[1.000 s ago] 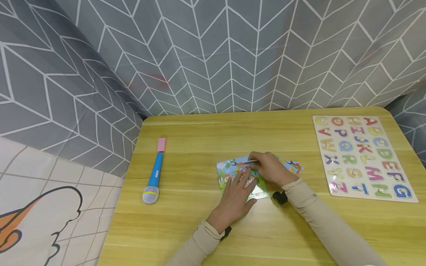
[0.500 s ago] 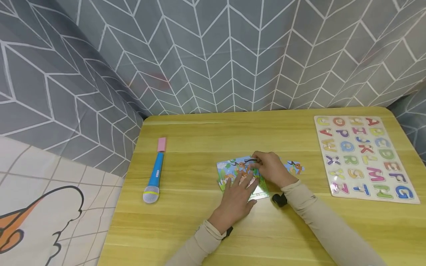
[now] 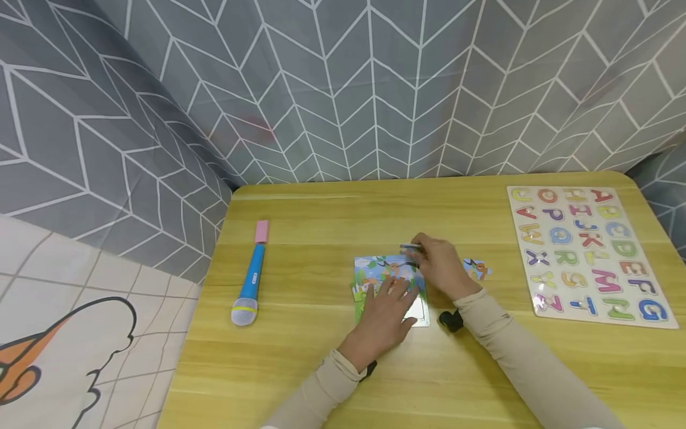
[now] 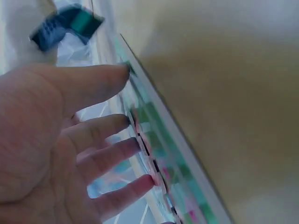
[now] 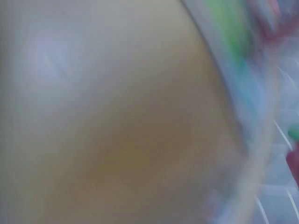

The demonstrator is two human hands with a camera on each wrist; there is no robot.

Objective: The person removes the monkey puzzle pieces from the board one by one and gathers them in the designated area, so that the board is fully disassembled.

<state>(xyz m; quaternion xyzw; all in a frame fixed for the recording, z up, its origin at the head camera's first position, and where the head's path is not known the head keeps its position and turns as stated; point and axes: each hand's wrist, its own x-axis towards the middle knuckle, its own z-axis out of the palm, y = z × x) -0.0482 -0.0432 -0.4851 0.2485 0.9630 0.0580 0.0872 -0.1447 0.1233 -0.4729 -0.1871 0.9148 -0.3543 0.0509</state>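
Looking from head: pinching a thin, flat blue-edged piece in nearly closed fingers of the right hand, at or just past the far edge of a glossy rectangular picture-puzzle board; height unclear. Spreading the left hand over that board, fingers extended, gripping nothing. Could drop the thin piece with too light a pinch. Could also bump the loose blue animal-printed piece with the right wrist, just beside it. Containers: seeing printed pieces in the puzzle board plus a white unfilled patch by the left thumb; coloured letters in the cream rectangular letter board on the yellow wood-grain counter.

Left wrist: seeing nearly straight fingers at the raised piece edges; could shift those by dragging sideways.

Right wrist: getting heavy blur, mostly counter, likely some board edge. No fingers visible; cannot tell grip from here.
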